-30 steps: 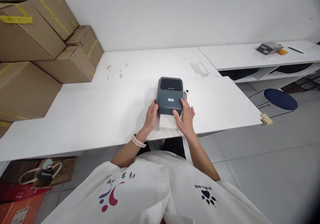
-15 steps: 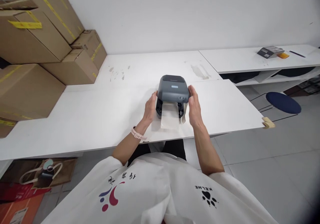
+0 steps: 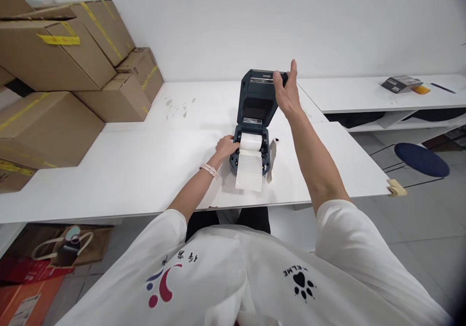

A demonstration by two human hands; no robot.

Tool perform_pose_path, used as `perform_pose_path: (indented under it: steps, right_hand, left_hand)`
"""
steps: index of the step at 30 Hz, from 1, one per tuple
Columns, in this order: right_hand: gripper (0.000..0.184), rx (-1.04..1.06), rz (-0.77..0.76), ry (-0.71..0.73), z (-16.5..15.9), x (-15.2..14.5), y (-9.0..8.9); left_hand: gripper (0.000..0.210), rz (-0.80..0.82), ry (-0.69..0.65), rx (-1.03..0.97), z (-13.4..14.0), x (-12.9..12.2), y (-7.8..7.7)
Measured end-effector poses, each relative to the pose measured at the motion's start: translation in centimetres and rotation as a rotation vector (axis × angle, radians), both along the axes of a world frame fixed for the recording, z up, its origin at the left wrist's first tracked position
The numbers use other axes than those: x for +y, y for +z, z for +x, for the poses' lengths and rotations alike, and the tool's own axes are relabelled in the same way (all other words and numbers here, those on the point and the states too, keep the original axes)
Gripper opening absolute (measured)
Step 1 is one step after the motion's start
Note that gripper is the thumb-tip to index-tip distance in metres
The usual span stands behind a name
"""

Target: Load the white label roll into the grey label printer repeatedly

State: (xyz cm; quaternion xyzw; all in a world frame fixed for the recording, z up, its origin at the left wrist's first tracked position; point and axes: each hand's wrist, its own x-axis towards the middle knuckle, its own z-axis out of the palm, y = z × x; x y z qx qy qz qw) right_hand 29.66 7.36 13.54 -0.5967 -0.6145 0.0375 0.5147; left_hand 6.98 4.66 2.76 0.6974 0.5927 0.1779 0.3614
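A dark grey label printer (image 3: 267,163) stands on the white table with its lid (image 3: 255,98) raised steeply. Inside lies a white label roll (image 3: 251,141), and a label strip (image 3: 249,171) runs from it out over the front edge. My left hand (image 3: 226,146) grips the left side of the base, its thumb close to the roll. The lid's upper right corner is in my right hand (image 3: 287,93), thumb on the inner side and some fingers hidden behind. Beside the printer's right side is a curled strip of paper (image 3: 272,161).
Cardboard boxes (image 3: 58,132) are stacked on the table's left. A second white table (image 3: 342,93) at the right carries a small dark box (image 3: 398,84), an orange item (image 3: 421,89) and a pen (image 3: 442,88). A blue stool (image 3: 421,159) stands right. Bags (image 3: 69,248) lie below left.
The printer's lid has swung up and back, showing the label roll. My right hand has risen with the lid; my left hand stays at the base's left side.
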Motion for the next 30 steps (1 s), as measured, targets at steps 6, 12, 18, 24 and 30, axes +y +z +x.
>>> perform_pose_path:
  steps: [6, 12, 18, 24, 30]
  right_hand:
    - [0.042, -0.342, -0.006, -0.011, -3.5, -5.6, -1.2]
    - [0.067, -0.735, -0.761, 0.277, -5.2, -4.8, -6.2]
    - [0.082, -0.724, -0.878, 0.387, -5.6, -2.9, -6.3]
    - [0.087, -0.067, -0.550, 0.641, 1.4, -8.0, -2.6]
    - [0.078, 0.310, -0.367, 0.374, 12.0, -13.5, -4.4]
  left_hand:
    - [0.047, 0.024, -0.003, 0.005, 0.3, 0.8, -1.0]
    - [0.025, 0.078, -0.061, 0.062, 0.4, 1.1, -1.4]
    - [0.024, 0.062, -0.016, -0.075, 0.4, 0.8, -1.9]
    - [0.026, 0.051, 0.019, -0.164, 0.4, 0.4, -2.3]
    - [0.028, 0.038, 0.015, -0.239, 0.4, 0.1, -2.5]
